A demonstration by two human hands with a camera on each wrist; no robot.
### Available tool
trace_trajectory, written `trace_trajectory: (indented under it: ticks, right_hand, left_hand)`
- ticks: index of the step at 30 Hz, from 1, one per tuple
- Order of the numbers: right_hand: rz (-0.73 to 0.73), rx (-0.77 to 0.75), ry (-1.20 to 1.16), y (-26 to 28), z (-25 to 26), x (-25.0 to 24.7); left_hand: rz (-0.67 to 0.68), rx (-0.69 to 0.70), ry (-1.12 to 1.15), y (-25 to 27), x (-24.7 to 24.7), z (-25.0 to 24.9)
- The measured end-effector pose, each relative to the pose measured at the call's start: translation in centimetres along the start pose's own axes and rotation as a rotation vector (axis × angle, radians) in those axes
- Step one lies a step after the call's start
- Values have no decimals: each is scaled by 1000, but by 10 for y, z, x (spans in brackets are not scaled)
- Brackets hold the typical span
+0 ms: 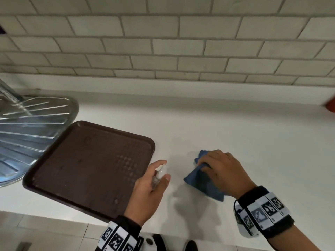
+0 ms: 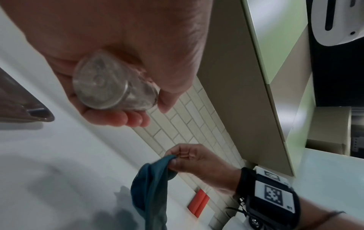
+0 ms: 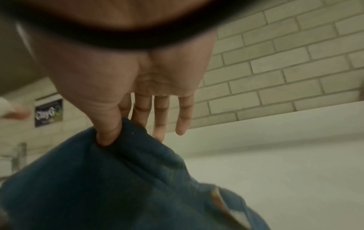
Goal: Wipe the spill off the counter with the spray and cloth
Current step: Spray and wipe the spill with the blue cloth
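Observation:
My left hand (image 1: 148, 187) grips a small clear spray bottle (image 1: 159, 173) just above the white counter (image 1: 235, 133), beside the tray's right edge. The left wrist view shows the spray bottle's round base (image 2: 102, 82) wrapped by my fingers. To its right, my right hand (image 1: 223, 171) pinches a blue cloth (image 1: 201, 182) between thumb and fingers. The cloth (image 2: 151, 186) hangs down from that pinch to the counter. In the right wrist view the thumb presses into the cloth (image 3: 118, 179). I cannot make out any spill on the counter.
A brown plastic tray (image 1: 87, 160) lies at the counter's front left, overlapping a steel sink drainboard (image 1: 27, 127). A tiled wall (image 1: 163, 51) runs along the back. A red object (image 1: 330, 105) sits at the far right against the wall. The counter's front edge is near my wrists.

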State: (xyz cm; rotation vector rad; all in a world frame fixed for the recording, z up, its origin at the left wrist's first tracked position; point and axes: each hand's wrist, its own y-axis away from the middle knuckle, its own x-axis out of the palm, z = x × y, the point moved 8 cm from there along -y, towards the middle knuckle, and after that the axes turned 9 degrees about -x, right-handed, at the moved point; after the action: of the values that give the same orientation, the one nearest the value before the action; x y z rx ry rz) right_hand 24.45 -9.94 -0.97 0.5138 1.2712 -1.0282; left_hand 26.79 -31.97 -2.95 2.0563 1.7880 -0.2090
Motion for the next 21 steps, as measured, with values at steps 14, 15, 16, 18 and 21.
trace_trajectory:
  ticks: [14,15,16,18,21]
  right_hand:
    - [141,-174,-662,-94,130,16]
    - [133,-172,-672,-105,140,22]
    - [123,-166,-686,-116,150,29]
    - [107,-145,-706,-139,170,45]
    - [65,-49,-764,-175,198,68]
  left_hand:
    - [-303,-90,91,58,-93,35]
    - [-323,-91,99,58,-106,40]
    - [-342,-95,102,57,-118,47]
    - [-375,-98,107,55,-145,62]
    - [-407,-111,90,49,-188,87]
